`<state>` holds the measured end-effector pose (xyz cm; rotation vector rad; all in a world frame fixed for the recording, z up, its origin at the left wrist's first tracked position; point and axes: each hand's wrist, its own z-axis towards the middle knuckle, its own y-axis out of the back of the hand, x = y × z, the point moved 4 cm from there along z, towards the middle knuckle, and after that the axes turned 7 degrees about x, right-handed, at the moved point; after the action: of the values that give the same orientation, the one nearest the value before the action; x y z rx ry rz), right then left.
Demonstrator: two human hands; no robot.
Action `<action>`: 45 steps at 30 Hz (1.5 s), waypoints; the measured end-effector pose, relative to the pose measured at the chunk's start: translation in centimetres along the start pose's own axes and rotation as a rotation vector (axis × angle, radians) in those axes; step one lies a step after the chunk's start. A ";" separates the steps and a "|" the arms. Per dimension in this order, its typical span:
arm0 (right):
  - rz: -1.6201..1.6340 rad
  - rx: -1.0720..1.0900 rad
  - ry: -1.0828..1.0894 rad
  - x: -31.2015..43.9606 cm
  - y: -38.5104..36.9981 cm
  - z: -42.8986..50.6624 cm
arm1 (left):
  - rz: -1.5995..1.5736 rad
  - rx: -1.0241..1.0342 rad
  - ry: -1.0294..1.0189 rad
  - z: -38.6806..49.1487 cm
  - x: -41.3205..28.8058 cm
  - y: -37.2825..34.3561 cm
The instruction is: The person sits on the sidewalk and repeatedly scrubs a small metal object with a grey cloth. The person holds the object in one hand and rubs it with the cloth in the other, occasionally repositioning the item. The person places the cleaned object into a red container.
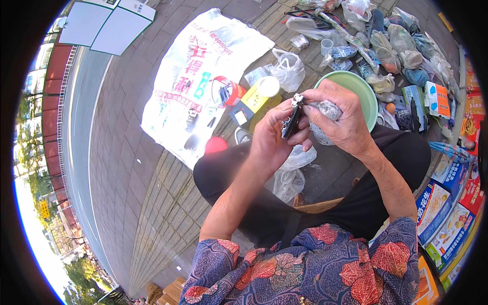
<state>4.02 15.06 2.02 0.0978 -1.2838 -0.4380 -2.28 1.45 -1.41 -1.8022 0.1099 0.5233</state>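
My left hand [272, 133] grips a small black object with shiny metal fittings [291, 119], held upright above my lap. Its exact kind is not clear. My right hand [339, 114] pinches near the object's metal top end, and a grey wad [327, 109] is tucked in its palm. Clear crumpled plastic [322, 131] hangs under that wad. Behind my right hand a pale green basin [360, 85] is partly hidden. Beyond my left hand are a yellow and dark box [253, 100] with a white round lid [268, 87] on top and a red tub of dark items [230, 92].
A white woven sack [171, 110] bearing print lies on the paving, with small dark items on it. A red lid [215, 145] sits by my knee. Several filled plastic bags [392, 45] are heaped at upper right. Printed cartons [438, 206] stack along the right side.
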 end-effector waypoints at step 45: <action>-0.513 0.161 0.342 1.4 -0.7 -0.7 | 0.661 -0.100 0.013 -0.4 -1.6 -0.3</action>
<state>4.79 13.82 2.85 0.6224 -0.9440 -0.7205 -3.47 0.89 -0.45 -1.8488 0.7146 0.9941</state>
